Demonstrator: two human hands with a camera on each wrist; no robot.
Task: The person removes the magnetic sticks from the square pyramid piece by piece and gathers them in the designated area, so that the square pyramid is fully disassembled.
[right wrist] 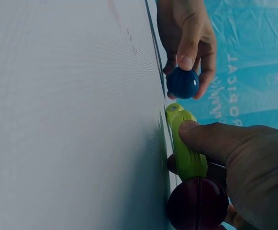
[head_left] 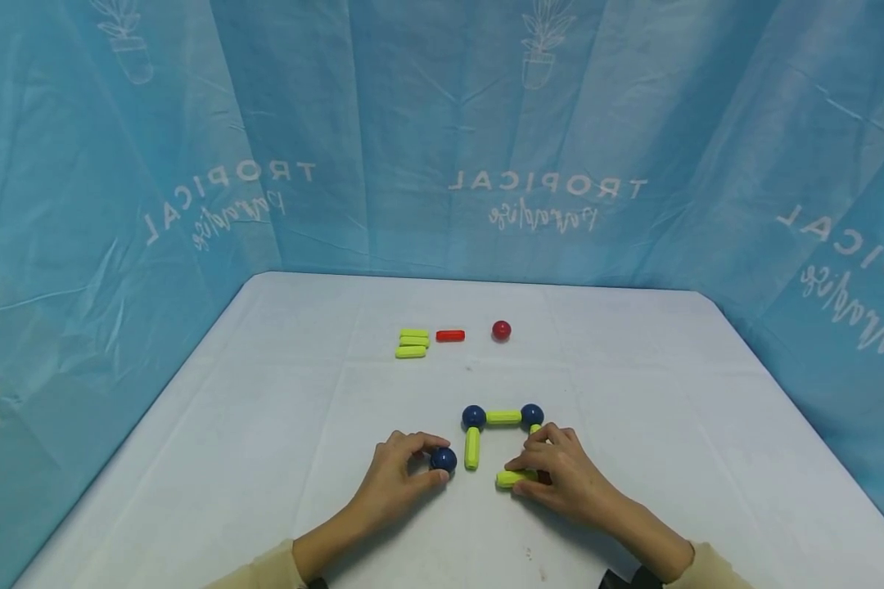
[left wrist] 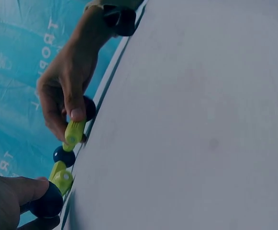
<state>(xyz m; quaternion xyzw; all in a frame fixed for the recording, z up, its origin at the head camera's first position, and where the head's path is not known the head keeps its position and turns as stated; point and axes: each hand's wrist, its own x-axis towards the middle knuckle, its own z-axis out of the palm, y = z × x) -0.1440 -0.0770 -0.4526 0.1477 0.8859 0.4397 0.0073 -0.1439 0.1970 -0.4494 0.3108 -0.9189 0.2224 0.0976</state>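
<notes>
My left hand [head_left: 392,474] pinches a dark blue ball [head_left: 444,460] between thumb and fingers, low over the white table. To its right, my right hand [head_left: 576,487] grips a yellow-green rod [head_left: 511,478], which lies crosswise and points toward that ball. A dark reddish ball [right wrist: 197,203] sits at the rod's near end in the right wrist view; the hand hides it in the head view. Just beyond the hands, two blue balls [head_left: 474,417] are joined by a yellow-green rod [head_left: 504,417]. Another rod [head_left: 472,448] runs from the left ball toward me; one at the right ball is partly hidden.
Farther back on the white table [head_left: 633,368] lie several yellow-green rods [head_left: 413,342], a red rod [head_left: 450,335] and a red ball [head_left: 501,330]. Blue printed curtains [head_left: 427,106] surround the table's back and sides.
</notes>
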